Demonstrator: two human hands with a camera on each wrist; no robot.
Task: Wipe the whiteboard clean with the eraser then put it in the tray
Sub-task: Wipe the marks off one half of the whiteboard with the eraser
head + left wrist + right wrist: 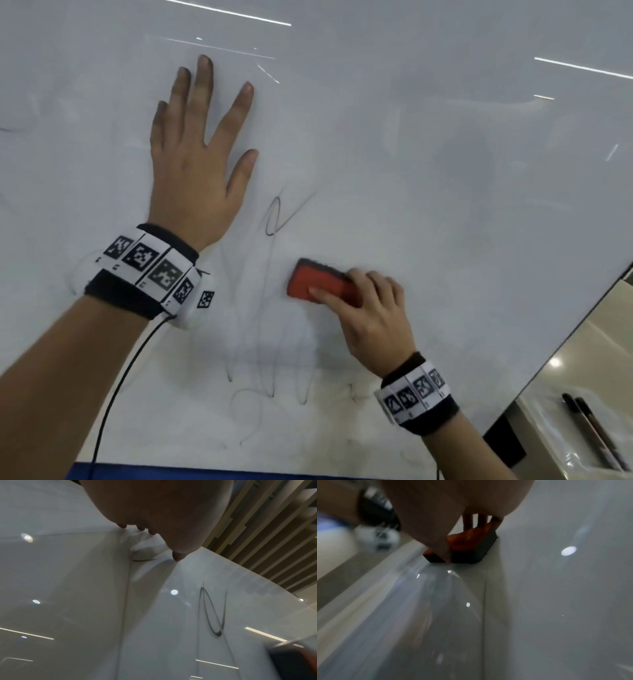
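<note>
The whiteboard (411,154) fills the head view. A dark looped pen line (274,216) sits near its middle, and fainter scribbles (270,383) run lower down. My right hand (363,308) grips an orange eraser (318,282) with a dark felt side, pressed flat on the board just right of the scribbles. In the right wrist view the eraser (471,543) shows between thumb and fingers, felt against the board. My left hand (195,164) lies flat on the board, fingers spread, upper left of the loop. The loop (212,614) also shows in the left wrist view.
At the lower right, past the board's edge, a clear tray (561,435) holds two dark markers (592,431). A black cable (113,394) hangs from my left wristband. A blue strip (205,471) borders the board's bottom edge.
</note>
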